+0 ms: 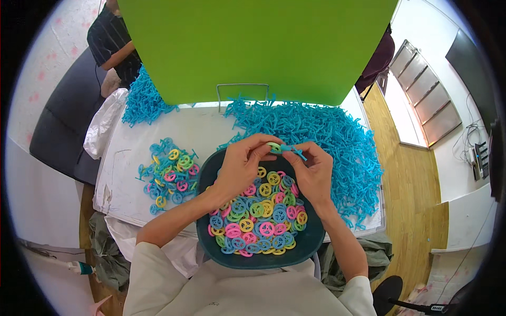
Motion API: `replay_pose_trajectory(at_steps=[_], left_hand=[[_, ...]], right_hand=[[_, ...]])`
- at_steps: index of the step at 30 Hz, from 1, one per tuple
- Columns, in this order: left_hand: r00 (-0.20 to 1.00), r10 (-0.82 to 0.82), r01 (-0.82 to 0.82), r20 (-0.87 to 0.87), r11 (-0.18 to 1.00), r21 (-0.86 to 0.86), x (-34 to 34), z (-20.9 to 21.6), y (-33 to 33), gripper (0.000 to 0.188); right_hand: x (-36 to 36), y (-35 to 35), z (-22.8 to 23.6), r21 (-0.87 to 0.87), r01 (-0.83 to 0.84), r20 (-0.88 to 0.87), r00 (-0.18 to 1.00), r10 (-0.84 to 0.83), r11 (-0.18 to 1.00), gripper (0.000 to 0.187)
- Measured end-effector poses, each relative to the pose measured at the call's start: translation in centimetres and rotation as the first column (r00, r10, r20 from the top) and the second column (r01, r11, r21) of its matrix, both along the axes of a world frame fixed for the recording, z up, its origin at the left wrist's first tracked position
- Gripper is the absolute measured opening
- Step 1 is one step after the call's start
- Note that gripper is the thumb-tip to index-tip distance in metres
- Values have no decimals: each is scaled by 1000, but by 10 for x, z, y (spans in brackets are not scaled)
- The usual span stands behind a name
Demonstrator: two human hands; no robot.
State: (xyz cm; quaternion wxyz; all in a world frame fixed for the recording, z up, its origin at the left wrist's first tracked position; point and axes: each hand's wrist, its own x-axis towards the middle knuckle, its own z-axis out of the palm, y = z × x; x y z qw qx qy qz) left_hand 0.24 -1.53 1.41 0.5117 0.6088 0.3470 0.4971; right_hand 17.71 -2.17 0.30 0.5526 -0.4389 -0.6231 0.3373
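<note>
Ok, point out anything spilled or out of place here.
Nothing looks damaged. A small heap of rings lies loose on the table, outside the bowl. Blue plastic scraps sprawl to the table's right edge. Both hands hold one piece.

One view only, head cam, worn on person's head, looking steeply down and fwd. Wide fisheye: straight edges bend, corners go black. Close to the dark bowl (311,239) at lower centre, w/ forearms entering from bottom edge. White table (205,131) fills the middle; green board (253,47) stands upright at the far side, top of frame. Floor shows at right.
</note>
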Motion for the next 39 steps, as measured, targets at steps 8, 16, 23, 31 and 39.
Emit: replay_pose_trajectory(at_steps=[8,16,23,31,39], left_hand=[[959,244,-200,-145,943,265,0,2,-3,21],[904,325,-161,-279,862,481,6,5,0,25],[356,137,481,-925,821,307,2,-46,3,35],[463,200,384,-863,833,399,8,-51,6,24],[761,56,167,-646,946,279,8,-14,-3,26]], right_hand=[[-8,-1,2,-124,-57,-106,993,44,991,24],[-2,5,10,-278,-171,-608,793,-35,945,34],[-1,1,12,-279,-228,-372,921,114,933,29],[-4,0,10,-180,-91,-168,984,60,979,18],[3,4,2,-181,-52,-160,987,22,982,19]])
